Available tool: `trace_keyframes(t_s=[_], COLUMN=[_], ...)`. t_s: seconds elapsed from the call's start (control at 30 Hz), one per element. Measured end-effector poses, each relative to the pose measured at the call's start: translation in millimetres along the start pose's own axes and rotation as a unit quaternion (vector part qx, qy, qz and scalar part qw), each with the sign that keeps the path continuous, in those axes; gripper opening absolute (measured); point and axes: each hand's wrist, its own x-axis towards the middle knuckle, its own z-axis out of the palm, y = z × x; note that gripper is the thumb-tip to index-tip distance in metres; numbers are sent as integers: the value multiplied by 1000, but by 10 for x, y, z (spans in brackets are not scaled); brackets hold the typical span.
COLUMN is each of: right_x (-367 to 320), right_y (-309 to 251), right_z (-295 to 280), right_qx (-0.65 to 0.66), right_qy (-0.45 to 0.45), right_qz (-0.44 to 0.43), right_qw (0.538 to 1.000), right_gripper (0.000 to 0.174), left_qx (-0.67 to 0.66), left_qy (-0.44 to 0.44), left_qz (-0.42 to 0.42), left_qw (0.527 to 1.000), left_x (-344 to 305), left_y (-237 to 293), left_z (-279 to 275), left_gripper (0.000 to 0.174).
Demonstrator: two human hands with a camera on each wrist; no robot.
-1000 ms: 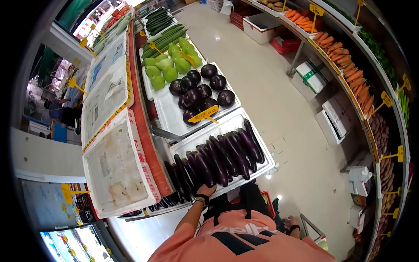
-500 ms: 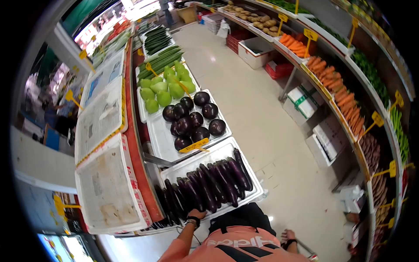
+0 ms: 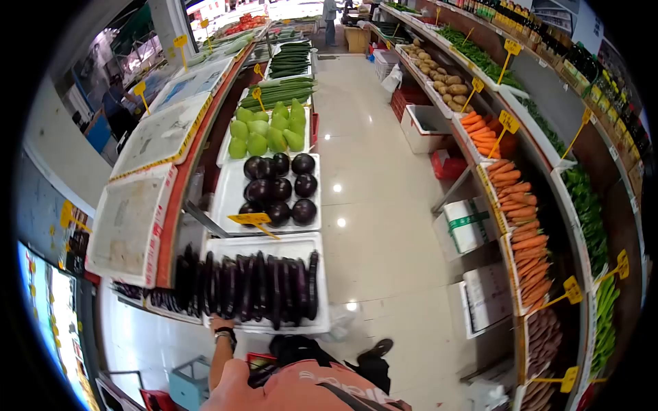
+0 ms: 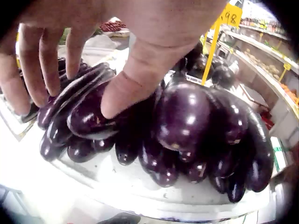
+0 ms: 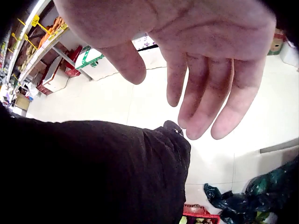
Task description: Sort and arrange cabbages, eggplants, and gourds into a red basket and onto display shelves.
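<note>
"While the left hand is reaching over the eggplants, fingers spread, where's that pile lying?"

"Right along the tray's near edge! And the right hand is hanging loose!"

Head view: the tiled floor at centre affords a passage between the eggplant tray at lower left and the carrot shelf at right. Long eggplants, packed side by side, crowd the left hand; beyond them projects a price tag. Right wrist view: a trouser leg obstructs lower left, below the right hand.
</note>
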Motion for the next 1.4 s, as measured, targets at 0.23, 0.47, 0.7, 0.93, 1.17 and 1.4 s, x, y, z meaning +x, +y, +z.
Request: trace_keyframes(t_s=[0.23,0.47,0.7,0.93,1.17,1.4], right_x=[460,-153,-1991,-2435,-2236,-1851], right_y=[-1380,-3575,-5079,-6026,-7016,-8236], right_z=[-1556,-677,1325,2112,2472,2842], right_qx=[-42,-157,-311,-407,-368,-484], right_qy=[52,-119,-488,-543,-566,-547], right_qz=[-28,-345,-453,-435,-393,-356], right_qw=[997,918,678,592,625,582], right_gripper=[44,36,46,36,30,48], left_qx=[-343,-492,-524,-604,-580,-569], left_qy=[-5,-164,-310,-334,-269,-268], left_qz=[102,356,369,355,401,392], left_qw=[934,777,702,631,656,671], left_x=[-1412,-3548,-4540,-4439,-4160,-3844], left_y=[449,2503,3885,5095,6032,7191], left_z=[581,-64,-762,-806,-843,-736], left_gripper=[22,17,25,25,21,20])
